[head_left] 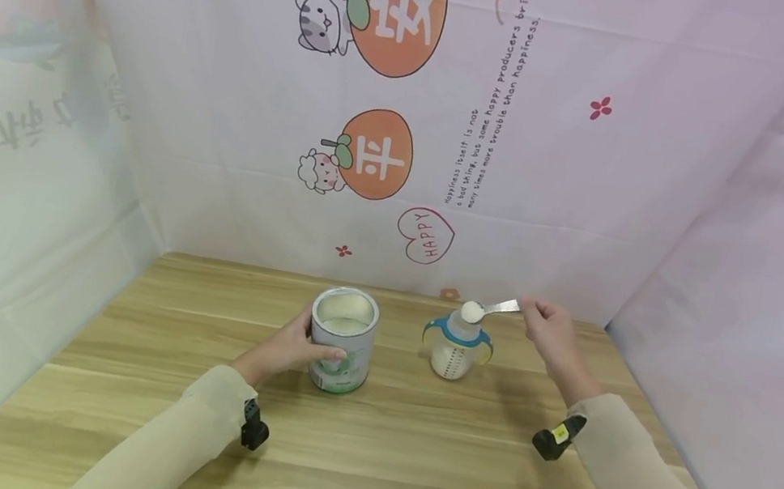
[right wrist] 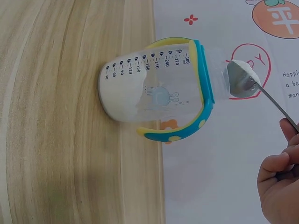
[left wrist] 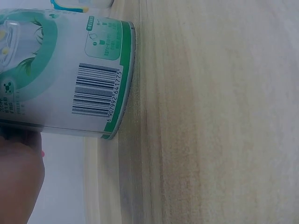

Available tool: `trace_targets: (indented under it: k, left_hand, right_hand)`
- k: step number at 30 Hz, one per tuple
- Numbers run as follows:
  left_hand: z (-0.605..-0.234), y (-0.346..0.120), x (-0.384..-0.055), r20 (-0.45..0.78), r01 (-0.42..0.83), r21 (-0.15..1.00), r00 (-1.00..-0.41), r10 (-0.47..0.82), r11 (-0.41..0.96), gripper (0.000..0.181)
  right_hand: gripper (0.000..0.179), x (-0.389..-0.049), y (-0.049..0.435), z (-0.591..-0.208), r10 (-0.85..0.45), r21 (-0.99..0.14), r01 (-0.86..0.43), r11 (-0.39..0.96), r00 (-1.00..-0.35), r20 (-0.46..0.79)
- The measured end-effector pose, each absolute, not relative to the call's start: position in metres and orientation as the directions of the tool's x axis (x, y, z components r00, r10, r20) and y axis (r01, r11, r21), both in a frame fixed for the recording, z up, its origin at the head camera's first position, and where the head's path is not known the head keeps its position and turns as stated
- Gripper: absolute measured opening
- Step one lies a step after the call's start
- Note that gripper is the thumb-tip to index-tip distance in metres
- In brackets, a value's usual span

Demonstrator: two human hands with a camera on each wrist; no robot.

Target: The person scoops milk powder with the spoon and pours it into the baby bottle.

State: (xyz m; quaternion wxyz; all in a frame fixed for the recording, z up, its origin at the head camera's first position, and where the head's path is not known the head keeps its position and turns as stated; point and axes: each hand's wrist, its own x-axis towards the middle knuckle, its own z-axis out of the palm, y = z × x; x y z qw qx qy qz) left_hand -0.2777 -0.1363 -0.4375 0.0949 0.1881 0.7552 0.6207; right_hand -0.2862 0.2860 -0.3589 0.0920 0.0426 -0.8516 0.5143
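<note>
My left hand point(head_left: 291, 349) grips a white and green milk powder can point(head_left: 341, 361) from its left side, thumb across the front. The can is upright and lidless, with pale powder point(head_left: 344, 325) inside. In the left wrist view the can's barcode side shows, with part of the hand point(left wrist: 18, 175) at the lower left. My right hand point(head_left: 553, 342) pinches the handle of a metal spoon point(right wrist: 243, 80) heaped with white powder. The spoon's bowl is right at the mouth of a baby bottle point(right wrist: 159, 84) with blue and yellow handles. White powder fills the bottle's lower part.
Can and bottle stand on a wood-grain table point(head_left: 350, 468), the bottle to the right of the can. A printed white cloth point(head_left: 555, 175) hangs behind the table's back edge, and more cloth point(head_left: 742, 320) hangs at the sides.
</note>
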Motion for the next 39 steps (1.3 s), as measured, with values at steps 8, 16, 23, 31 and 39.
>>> trace_targets:
  k: [8,16,23,31,39]
  left_hand:
    - [-0.435,-0.136,-0.278,0.104,0.184,0.969,-0.909,0.405,0.164,0.1]
    - [-0.433,-0.136,-0.274,0.11,0.187,0.971,-0.906,0.409,0.152,0.101]
    - [-0.434,-0.135,-0.274,0.114,0.184,0.974,-0.902,0.417,0.132,0.099]
    - [-0.436,-0.136,-0.275,0.11,0.179,0.975,-0.902,0.417,0.13,0.1]
    - [-0.438,-0.137,-0.276,0.121,0.186,0.976,-0.898,0.423,0.117,0.099]
  right_hand:
    - [0.052,-0.288,0.281,-0.364,0.029,-0.805,-0.207,0.555,-0.963,0.268]
    - [0.052,-0.289,0.276,-0.367,-0.002,-0.716,-0.276,0.641,-0.934,0.358]
    - [0.041,-0.289,0.274,-0.374,-0.068,-0.617,-0.39,0.684,-0.876,0.478]
    - [0.02,-0.29,0.266,-0.377,-0.205,-0.387,-0.584,0.714,-0.703,0.681]
    - [0.009,-0.289,0.264,-0.376,-0.329,-0.204,-0.662,0.721,-0.587,0.74]
